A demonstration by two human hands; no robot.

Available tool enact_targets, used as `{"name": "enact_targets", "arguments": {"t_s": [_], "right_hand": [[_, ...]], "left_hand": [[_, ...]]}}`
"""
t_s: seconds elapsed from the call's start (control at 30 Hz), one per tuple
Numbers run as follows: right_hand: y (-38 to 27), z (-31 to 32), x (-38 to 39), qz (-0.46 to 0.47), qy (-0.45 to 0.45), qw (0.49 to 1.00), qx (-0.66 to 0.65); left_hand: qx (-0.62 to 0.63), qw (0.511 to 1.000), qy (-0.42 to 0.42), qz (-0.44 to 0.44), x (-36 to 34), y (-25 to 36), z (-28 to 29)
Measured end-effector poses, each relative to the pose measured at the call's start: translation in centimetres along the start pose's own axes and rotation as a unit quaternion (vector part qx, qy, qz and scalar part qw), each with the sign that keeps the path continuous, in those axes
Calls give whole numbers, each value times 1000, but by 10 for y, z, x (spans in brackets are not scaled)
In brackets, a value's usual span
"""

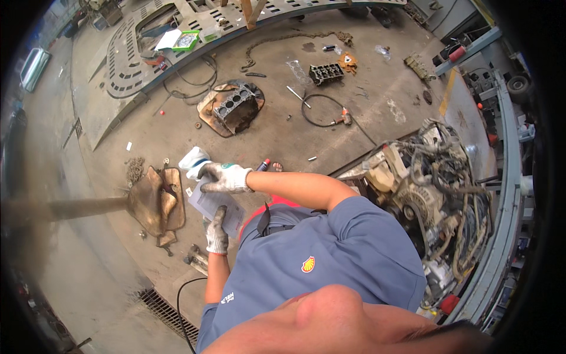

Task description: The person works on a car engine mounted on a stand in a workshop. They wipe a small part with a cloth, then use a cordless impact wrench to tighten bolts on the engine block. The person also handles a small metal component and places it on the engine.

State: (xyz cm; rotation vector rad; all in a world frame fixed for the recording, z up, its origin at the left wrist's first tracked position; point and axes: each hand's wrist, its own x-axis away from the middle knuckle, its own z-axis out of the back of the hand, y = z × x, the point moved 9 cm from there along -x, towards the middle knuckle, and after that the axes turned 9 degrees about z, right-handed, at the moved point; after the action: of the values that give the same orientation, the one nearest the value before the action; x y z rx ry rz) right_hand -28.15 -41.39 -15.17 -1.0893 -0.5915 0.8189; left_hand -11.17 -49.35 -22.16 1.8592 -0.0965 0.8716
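Note:
Both my hands wear white knitted gloves with dark-stained fingers. My left hand [217, 235] is closed on the lower end of a pale printed sheet [219, 207], its thumb lying on top. At the sheet's upper end, my right hand [229, 178] curls its fingers round a soft white packet [195, 160] with blue-green marks. The right hand's lower fingers overlap the sheet, and the packet's exact kind is not clear. Below my hands lies a brown, stained piece of cardboard or cloth [147, 203] on the floor.
An engine block [236, 108] rests on a stained mat ahead. A cylinder head [326, 73] and an orange-handled air tool [345, 117] with a hose lie beyond. A large engine [421, 194] stands at right. A slotted metal ramp [127, 71] is far left; a floor grate [168, 312] is near.

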Motion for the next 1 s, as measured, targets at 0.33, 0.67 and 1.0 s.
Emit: {"name": "enact_targets", "arguments": {"t_s": [0.33, 0.67, 1.0], "right_hand": [[111, 225, -66, -19, -9, 998, 53], [293, 495, -26, -236, 174, 955, 52], [379, 699, -8, -95, 328, 935, -100]], "left_hand": [[-345, 932, 17, -111, -219, 52, -191], [-404, 889, -204, -69, -363, 103, -494], [-330, 829, -451, -14, -467, 180, -729]]}}
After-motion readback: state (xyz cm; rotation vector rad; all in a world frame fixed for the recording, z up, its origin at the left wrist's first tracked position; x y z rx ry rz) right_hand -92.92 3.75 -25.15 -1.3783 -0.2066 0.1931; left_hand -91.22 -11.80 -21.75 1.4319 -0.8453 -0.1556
